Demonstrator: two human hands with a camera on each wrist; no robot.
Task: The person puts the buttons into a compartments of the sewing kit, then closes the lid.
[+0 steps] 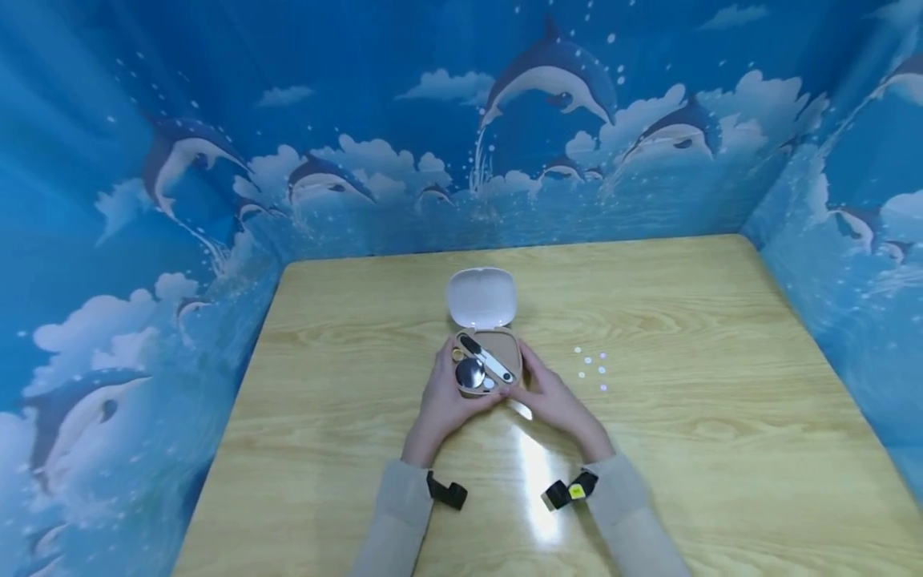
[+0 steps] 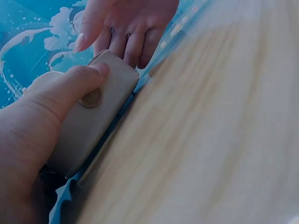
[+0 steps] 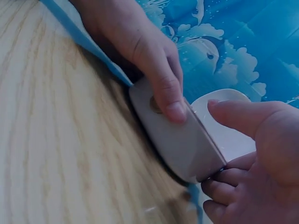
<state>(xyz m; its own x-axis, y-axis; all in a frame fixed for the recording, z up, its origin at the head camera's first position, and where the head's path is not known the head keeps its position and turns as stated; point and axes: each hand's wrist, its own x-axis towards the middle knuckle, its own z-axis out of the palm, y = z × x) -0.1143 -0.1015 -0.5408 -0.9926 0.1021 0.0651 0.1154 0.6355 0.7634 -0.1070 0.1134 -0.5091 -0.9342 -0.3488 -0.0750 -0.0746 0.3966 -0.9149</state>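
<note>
A small beige box [image 1: 508, 346] with a rounded outline sits on the table between both hands, its white lid [image 1: 481, 298] raised at the back. Inside it lie a slim black-and-white tool [image 1: 486, 357], a shiny round disc [image 1: 470, 373], a small gold-coloured piece [image 1: 457, 353] and a small white round piece [image 1: 489, 384]. My left hand [image 1: 445, 394] grips the box, its thumb across the front wall near a round brown stud [image 2: 91, 99]. At the other end, my right hand [image 1: 554, 394] has its fingers against the box's side, with the thumb held off the wall.
Several small pale discs [image 1: 587, 361] lie scattered on the wood-grain table [image 1: 721, 417] to the right of the box. A blue curtain [image 1: 404, 96] printed with dolphins and clouds surrounds the table at the back and sides.
</note>
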